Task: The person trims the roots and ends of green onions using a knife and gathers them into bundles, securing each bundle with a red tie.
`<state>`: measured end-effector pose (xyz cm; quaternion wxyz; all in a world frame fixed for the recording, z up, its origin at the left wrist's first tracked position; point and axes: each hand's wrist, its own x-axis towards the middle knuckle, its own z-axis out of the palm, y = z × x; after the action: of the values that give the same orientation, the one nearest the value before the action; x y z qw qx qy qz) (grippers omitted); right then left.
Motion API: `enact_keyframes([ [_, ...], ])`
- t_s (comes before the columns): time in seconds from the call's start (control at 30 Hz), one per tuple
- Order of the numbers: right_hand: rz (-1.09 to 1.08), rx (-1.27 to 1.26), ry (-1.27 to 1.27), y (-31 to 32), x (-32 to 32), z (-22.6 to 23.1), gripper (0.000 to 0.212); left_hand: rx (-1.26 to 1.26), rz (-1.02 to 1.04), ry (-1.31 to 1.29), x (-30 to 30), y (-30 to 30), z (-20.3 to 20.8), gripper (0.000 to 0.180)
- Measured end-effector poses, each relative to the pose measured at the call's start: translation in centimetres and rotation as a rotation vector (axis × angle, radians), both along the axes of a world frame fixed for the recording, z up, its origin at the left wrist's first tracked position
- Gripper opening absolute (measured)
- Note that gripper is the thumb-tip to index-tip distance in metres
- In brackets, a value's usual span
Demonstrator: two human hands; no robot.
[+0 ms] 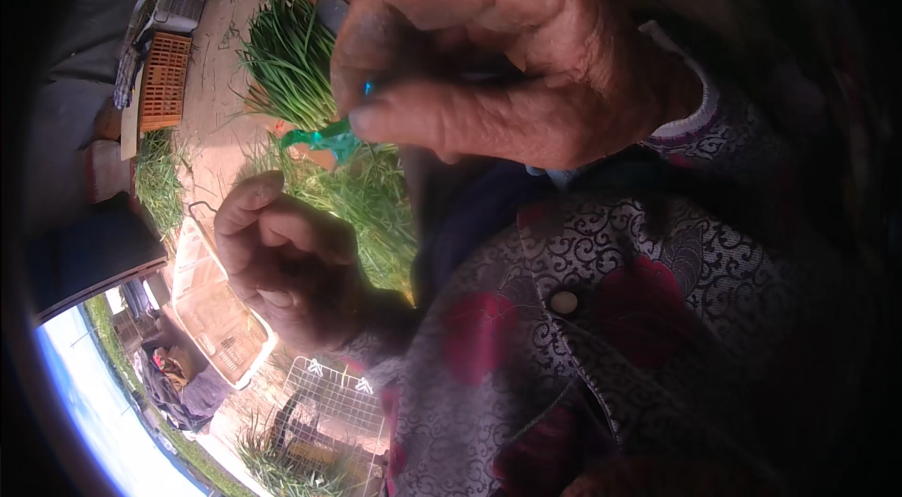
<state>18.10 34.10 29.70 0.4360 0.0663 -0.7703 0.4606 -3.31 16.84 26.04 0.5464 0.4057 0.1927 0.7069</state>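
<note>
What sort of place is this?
Probably a farm spot for sorting freshly cut greens, though I can't be certain. A bundle of long green stalks lies near loose, grassy greens, with an orange crate and a pale basket nearby.

Blurred, end hidden by right hand (554,55), toward ten o'clock: green strip (321,142). Partly covered by same hand: green-leaved bunch (289,55). Too small to identify, eight o'clock: brownish item (175,367).
</note>
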Motion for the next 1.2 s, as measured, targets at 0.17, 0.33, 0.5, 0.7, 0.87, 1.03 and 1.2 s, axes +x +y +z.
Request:
enact_keyframes([
  [0.17, -0.215, -0.289, -0.01, 4.2, -1.4, -4.4, 0.03, -0.029, 0.121, -0.005, 0.7, -0.9, -0.9, 0.023],
  [0.33, -0.428, 0.548, -0.434, -4.0, -0.6, -5.6, 0.027, -0.067, 0.781, 0.68, 0.5, -1.5, -2.3, 0.027],
  [0.5, -0.632, 0.541, -0.626, -3.4, 6.9, -7.0, 0.038, -0.359, 0.435, 1.1, 6.1, 6.2, -0.5, 0.043],
  [0.7, -0.754, 0.48, -0.702, -7.6, 15.1, -17.1, 0.046, 0.235, 0.412, 1.932, 4.4, 11.6, -8.7, 0.066],
  [0.87, -0.784, 0.45, -0.628, -8.4, 15.6, -18.3, 0.043, 0.189, 0.514, 2.148, 3.4, 12.4, -10.9, 0.057],
  [1.03, -0.699, 0.337, -0.535, -8.1, 15.8, -18.0, 0.034, 0.038, 0.563, 2.102, -0.7, 12.3, -13.1, 0.046],
  [1.2, -0.674, 0.344, -0.501, -5.5, 14.7, -16.8, 0.03, -0.092, 0.664, 1.915, -2.5, 14.3, -11.6, 0.032],
])
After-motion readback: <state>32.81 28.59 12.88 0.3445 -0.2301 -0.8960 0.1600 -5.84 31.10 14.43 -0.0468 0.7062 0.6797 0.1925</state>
